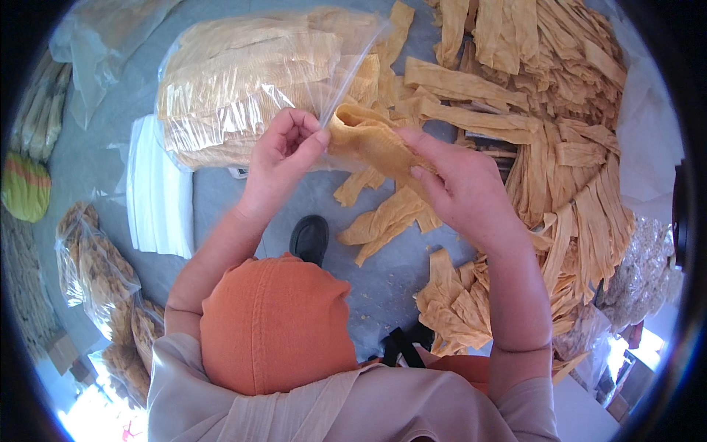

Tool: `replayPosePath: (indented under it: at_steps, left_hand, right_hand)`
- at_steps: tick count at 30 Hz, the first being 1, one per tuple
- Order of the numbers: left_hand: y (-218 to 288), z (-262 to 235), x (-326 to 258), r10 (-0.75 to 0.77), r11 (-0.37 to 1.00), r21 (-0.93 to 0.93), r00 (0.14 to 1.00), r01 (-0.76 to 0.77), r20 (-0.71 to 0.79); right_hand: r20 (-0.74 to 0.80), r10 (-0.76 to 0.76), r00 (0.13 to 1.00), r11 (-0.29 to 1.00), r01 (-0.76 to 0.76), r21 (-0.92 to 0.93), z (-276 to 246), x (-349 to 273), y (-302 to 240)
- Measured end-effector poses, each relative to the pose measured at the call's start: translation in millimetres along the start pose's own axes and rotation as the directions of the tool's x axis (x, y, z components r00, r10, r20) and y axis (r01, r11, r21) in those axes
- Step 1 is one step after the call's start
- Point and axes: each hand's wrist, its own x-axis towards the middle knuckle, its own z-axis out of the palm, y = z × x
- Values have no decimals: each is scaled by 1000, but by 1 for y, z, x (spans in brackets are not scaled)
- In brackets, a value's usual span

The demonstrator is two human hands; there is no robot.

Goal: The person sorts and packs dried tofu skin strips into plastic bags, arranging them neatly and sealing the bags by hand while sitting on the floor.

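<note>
A large clear plastic bag (243, 88) lies at the upper left, packed with layers of yellow-tan wrinkled strips that look like dried tofu skin. My left hand (291, 151) pinches the edge of its mouth between thumb and fingers. In my right hand (464, 180) is a folded strip of dried tofu skin (372, 144), gripped at its right end. The strip's looped left end is at the bag's mouth, close to my left fingertips. Whether the left fingers also touch the strip cannot be told.
A big heap of loose strips (563, 147) covers the right side, with a smaller pile (453, 302) nearer me. White folded sheets (158, 191) lie beside the bag. Filled bags (103, 258) stand at the left, near a yellow-green sack (26, 188). My orange-covered knee (276, 324) is in front.
</note>
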Motion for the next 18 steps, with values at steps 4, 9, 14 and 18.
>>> replayPosePath:
  at_steps: [4, 9, 14, 18]
  left_hand:
    - [6, 5, -4, 251, 901, 361, 968, -239, 14]
    - [9, 15, -6, 350, 859, 421, 934, -290, -71]
    - [11, 20, -8, 477, 711, 564, 877, -421, 54]
    - [7, 20, 0, 562, 565, 604, 798, -562, 218]
  right_hand:
    - [135, 76, 988, 997, -72, -36, -8, 12, 0]
    - [200, 123, 972, 958, -64, -280, -10, 21, -29]
    - [349, 2, 937, 969, 84, -231, 8, 32, -18]
    - [310, 45, 950, 995, -71, 72, 32, 46, -14]
